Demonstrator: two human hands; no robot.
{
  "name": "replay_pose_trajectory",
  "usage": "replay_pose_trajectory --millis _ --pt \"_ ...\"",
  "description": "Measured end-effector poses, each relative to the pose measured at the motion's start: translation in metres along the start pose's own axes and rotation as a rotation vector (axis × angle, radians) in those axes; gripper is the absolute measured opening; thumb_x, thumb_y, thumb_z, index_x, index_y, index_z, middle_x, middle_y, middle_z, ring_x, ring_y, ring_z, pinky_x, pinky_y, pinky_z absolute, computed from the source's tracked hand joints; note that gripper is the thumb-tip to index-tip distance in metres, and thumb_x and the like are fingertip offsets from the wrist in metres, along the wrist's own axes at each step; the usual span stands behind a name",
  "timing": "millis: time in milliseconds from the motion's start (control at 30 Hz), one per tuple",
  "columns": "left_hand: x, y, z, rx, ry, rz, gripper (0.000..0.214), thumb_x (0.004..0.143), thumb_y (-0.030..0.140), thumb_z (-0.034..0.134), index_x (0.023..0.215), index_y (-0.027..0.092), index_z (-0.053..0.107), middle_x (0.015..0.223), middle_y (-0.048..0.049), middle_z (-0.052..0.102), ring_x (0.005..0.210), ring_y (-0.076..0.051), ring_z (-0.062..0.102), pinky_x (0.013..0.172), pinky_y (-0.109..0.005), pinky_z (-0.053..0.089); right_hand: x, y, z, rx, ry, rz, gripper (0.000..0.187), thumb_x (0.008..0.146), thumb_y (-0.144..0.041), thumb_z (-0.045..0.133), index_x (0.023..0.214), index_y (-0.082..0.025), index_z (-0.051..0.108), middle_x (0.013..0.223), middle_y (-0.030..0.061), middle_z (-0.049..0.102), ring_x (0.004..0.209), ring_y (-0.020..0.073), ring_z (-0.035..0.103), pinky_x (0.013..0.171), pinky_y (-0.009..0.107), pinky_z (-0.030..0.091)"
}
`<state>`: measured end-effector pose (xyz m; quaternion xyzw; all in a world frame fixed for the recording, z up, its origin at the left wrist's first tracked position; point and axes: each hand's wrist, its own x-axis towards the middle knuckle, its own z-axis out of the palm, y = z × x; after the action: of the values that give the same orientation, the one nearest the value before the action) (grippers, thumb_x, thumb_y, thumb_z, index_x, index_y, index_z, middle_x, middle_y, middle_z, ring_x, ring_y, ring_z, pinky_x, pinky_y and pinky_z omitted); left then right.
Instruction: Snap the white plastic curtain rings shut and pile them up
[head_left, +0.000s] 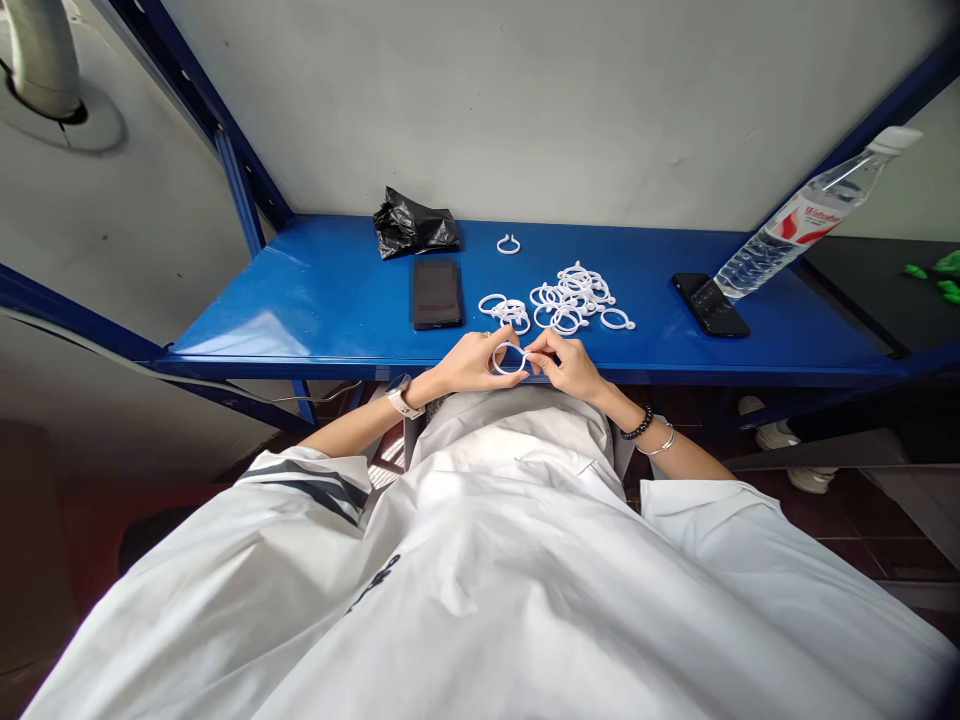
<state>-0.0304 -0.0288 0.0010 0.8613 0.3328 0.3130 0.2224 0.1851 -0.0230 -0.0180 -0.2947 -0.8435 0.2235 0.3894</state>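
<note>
Both my hands meet at the front edge of the blue metal shelf (300, 300) and pinch one white plastic ring (510, 358) between them. My left hand (471, 362) grips the ring's left side with fingers closed. My right hand (571, 365) pinches its right side. Just beyond my hands lies a pile of several white rings (574, 297), with a smaller cluster (508, 311) to its left. One opened ring (508, 244) lies alone near the back wall.
A dark phone (436, 292) lies face up left of the rings, with a crumpled black plastic bag (412, 228) behind it. A second phone (709, 304) lies at the right under a tilted clear water bottle (799, 225). Blue shelf posts rise at both sides.
</note>
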Motion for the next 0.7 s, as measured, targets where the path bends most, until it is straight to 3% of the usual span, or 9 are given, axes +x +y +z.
replay_pose_trajectory --millis 700 --pt "0.0012 -0.0030 0.0003 0.087 -0.018 0.074 0.037 0.083 0.052 0.063 0.096 0.018 0.057 0.053 0.0065 0.052 0.047 -0.009 0.049 0.050 -0.020 0.031 0.0013 0.0018 -0.0013 -0.059 0.016 -0.126 0.024 0.100 -0.031 0.051 0.079 -0.021 0.059 0.060 -0.0021 0.064 0.052 0.0119 0.058 0.055 0.024 0.045"
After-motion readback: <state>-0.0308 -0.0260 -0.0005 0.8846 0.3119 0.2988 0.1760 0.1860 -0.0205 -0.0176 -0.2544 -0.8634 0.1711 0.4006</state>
